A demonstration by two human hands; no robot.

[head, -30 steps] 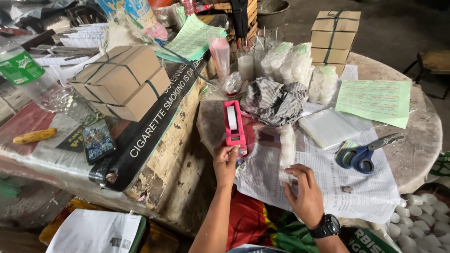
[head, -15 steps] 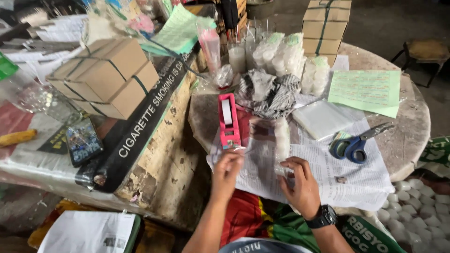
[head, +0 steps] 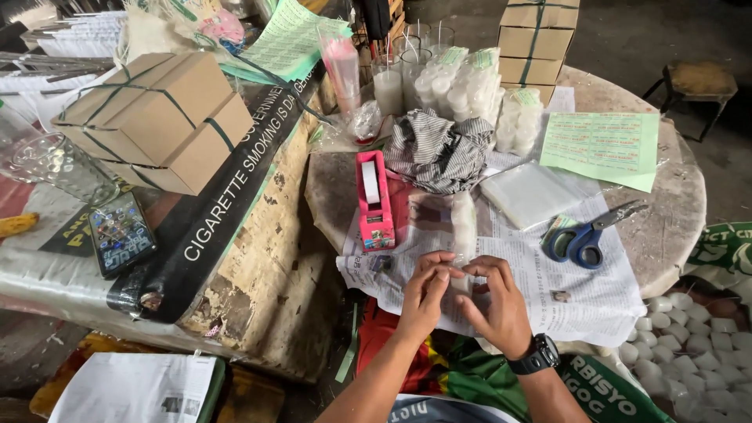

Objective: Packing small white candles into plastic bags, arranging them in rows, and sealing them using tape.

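While both hands meet over the newspaper (head: 580, 290) on the round stone tabletop (head: 674, 227), the left hand (head: 425, 291) and right hand (head: 495, 301) pinch, fingers curled, the near end of a clear plastic sleeve of white discs (head: 464, 227). Pink tape dispenser (head: 374, 200) stands just left; blue-handled scissors (head: 583, 235) lie right. Pale green printed sheet (head: 603, 145) lies beyond; strapped cardboard boxes (head: 157, 117) sit far left.

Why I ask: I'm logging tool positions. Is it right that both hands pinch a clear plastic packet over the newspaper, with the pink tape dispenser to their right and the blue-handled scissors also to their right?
Not quite. In the head view the pink tape dispenser stands to the left of the hands, not the right. The rest holds: left hand and right hand pinch the clear plastic packet over the newspaper, blue-handled scissors to their right.
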